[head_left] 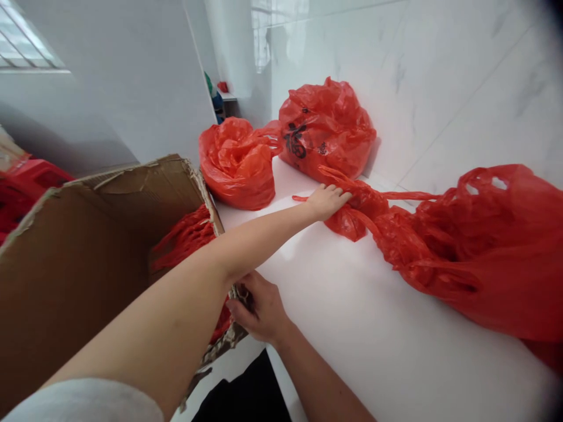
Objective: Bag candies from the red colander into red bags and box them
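Observation:
My left arm reaches across the cardboard box (88,234) to the red plastic bags. My left hand (329,201) is closed on a crumpled red plastic bag (365,202) lying on the white surface; its thumb is hidden. Nearer to me, my right hand (259,308) grips the box's torn right edge, thumb on the inner side. Inside the box, some red plastic bags (187,237) show, partly covered by my left forearm.
A bunched red bag (237,164) sits beside the box, and a fuller one with black characters (328,132) leans by the marbled wall (440,88). More red bags (488,252) spread along the right of the white surface (352,310). Red items (35,181) lie at far left.

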`<state>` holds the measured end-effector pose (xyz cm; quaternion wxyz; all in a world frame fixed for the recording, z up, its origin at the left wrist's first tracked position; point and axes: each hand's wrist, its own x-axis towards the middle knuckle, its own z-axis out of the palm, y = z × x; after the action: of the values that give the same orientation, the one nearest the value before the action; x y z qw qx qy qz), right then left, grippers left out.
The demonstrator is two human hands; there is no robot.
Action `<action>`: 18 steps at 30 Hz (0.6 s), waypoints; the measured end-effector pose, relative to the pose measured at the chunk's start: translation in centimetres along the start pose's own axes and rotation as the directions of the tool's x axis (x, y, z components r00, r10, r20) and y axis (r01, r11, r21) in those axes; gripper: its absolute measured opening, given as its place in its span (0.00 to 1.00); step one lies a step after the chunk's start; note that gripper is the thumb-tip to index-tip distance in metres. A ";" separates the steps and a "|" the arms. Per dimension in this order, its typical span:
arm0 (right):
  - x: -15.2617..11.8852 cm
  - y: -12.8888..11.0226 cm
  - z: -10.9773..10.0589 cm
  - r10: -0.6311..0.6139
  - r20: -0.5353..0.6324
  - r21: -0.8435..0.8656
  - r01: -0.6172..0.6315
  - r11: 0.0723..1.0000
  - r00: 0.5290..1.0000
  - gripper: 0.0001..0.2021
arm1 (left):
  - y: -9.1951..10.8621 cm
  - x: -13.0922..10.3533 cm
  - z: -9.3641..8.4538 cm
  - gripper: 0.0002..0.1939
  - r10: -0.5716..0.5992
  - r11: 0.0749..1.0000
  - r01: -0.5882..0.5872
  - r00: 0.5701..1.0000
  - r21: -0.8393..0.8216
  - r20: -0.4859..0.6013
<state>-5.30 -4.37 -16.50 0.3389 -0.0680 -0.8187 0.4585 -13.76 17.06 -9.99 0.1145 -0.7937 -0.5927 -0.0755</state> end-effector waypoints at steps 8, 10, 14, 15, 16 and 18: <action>-0.2 0.1 -0.1 0.019 0.009 0.018 -0.019 1.000 1.000 0.17 | -0.4 -3.7 -3.0 0.14 -0.146 0.980 0.142 0.989 -0.138 -0.020; -0.2 0.0 -0.2 0.020 0.024 0.029 -0.020 0.999 1.000 0.17 | -1.3 -5.9 -5.7 0.13 -0.230 0.938 0.209 0.972 -0.278 -0.042; -0.4 0.0 -0.3 0.026 0.043 0.024 -0.027 0.999 0.999 0.17 | -4.1 -13.2 -12.3 0.10 -0.456 0.600 0.273 0.889 -0.752 -0.041; -0.4 0.1 -0.3 0.022 0.039 0.024 -0.023 0.999 0.999 0.17 | -4.9 -15.6 -13.6 0.11 -0.481 0.477 0.300 0.876 -0.826 0.041; -0.5 0.1 -0.2 0.016 0.034 0.029 -0.017 0.999 0.999 0.17 | -5.5 -18.1 -14.6 0.13 -0.488 0.339 0.329 0.862 -0.881 0.134; -0.5 0.3 -0.2 0.007 0.027 0.041 -0.008 0.999 1.000 0.17 | -6.6 -23.5 -15.1 0.17 -0.499 0.054 0.393 0.807 -0.918 0.316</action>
<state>-4.86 -4.32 -16.93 0.3275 -0.0581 -0.8134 0.4773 -26.56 -6.92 -0.82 -0.4028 -0.4600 -0.6223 -0.4888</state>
